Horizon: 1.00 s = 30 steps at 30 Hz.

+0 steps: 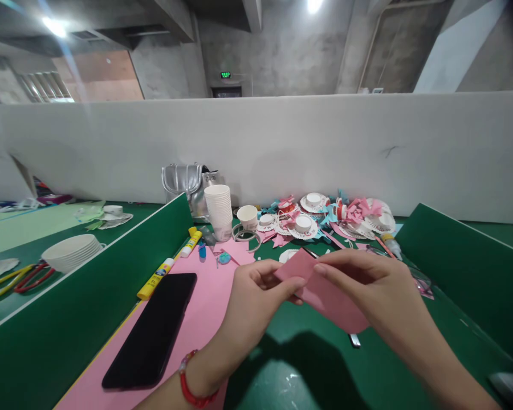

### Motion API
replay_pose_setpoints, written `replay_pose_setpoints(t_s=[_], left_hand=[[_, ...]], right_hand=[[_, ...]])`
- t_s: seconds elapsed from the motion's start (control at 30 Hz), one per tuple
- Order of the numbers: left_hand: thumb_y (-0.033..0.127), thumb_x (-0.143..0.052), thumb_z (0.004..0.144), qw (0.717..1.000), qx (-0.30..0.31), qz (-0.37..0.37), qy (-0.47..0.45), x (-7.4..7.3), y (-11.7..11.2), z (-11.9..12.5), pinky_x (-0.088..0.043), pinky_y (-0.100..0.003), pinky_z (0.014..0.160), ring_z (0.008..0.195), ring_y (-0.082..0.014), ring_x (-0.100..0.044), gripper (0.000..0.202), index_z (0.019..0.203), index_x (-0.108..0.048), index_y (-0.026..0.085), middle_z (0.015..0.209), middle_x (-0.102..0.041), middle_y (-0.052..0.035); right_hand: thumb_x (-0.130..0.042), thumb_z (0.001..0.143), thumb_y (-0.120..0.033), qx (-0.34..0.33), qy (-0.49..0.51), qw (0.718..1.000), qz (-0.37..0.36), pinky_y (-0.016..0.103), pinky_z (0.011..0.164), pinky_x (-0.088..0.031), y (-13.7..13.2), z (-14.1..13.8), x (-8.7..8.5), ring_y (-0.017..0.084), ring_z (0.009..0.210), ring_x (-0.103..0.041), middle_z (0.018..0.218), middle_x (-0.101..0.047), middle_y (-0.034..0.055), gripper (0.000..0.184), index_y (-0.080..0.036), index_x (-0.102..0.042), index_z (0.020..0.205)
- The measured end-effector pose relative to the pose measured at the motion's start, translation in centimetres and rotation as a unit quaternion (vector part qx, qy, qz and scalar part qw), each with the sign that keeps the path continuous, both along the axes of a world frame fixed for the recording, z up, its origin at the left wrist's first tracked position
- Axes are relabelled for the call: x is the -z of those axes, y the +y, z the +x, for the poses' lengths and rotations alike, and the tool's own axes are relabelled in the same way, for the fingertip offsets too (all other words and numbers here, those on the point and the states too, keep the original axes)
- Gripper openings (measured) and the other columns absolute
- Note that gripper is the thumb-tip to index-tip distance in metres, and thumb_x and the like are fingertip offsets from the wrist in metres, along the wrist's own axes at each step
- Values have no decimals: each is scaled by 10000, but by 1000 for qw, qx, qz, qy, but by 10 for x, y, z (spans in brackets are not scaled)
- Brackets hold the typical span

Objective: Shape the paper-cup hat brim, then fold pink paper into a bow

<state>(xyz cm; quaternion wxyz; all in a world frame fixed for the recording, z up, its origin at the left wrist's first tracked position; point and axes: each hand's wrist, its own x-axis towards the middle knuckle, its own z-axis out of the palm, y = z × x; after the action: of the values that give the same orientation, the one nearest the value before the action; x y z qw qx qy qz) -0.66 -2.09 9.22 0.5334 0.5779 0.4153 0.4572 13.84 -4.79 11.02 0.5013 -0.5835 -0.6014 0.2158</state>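
Note:
A small piece of pink paper [329, 302] is held up above the green table between both hands. My left hand [260, 290] pinches its left end between thumb and fingers, a red bracelet on the wrist. My right hand [367, 279] grips the upper right edge, thumb on the near face and fingers behind. Beneath the paper, the end of a metal-tipped tool [354, 340] pokes out on the table; the rest of it is hidden. A black phone [154, 330] lies left of my left hand on a large pink sheet [211, 293].
Two yellow glue sticks [156, 279] [191, 244] lie along the left green divider [111, 285]. Behind stand stacked paper cups [219, 210], a silver bag [188, 182] and decorated paper plates [303, 225]. Another green divider [461, 273] stands right. Scissors [15, 282] and stacked bowls [72, 253] sit beyond the left divider.

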Motion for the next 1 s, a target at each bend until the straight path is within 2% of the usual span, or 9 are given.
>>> replay_pose_setpoints(t_s=[0.27, 0.5, 0.6, 1.0], left_hand=[[181, -645, 623, 1000, 2, 1, -9, -3, -2, 0, -484, -196, 482, 449, -109, -574, 73, 572, -622, 134, 491, -612, 1], [191, -645, 615, 999, 19, 15, 37, -3, -5, 0, -448, -185, 448, 461, -113, -562, 84, 560, -607, 140, 476, -593, 4], [173, -638, 614, 998, 18, 23, 50, -2, -6, 0, -423, -169, 431, 461, -102, -543, 82, 549, -599, 143, 475, -578, 13], [150, -647, 596, 999, 31, -11, 40, -3, -4, 0, -398, -155, 424, 440, -81, -517, 66, 549, -601, 144, 462, -558, 28]], right_hand=[[-611, 658, -256, -5, -2, 1000, 14, 214, 530, -505, -1, -2, -1, 153, 592, -618, 650, -680, -5, 72, -224, -660, 616], [-588, 665, -234, -31, 1, 1000, 2, 206, 528, -509, -3, -5, -6, 148, 581, -620, 631, -675, -9, 79, -222, -660, 633], [-579, 669, -218, -20, 12, 1000, -2, 207, 539, -509, -4, -6, -7, 147, 589, -620, 634, -674, -10, 89, -221, -661, 634], [-568, 663, -233, -18, 8, 1000, -16, 206, 531, -495, -1, -5, -4, 152, 590, -618, 626, -674, -7, 108, -222, -666, 620]])
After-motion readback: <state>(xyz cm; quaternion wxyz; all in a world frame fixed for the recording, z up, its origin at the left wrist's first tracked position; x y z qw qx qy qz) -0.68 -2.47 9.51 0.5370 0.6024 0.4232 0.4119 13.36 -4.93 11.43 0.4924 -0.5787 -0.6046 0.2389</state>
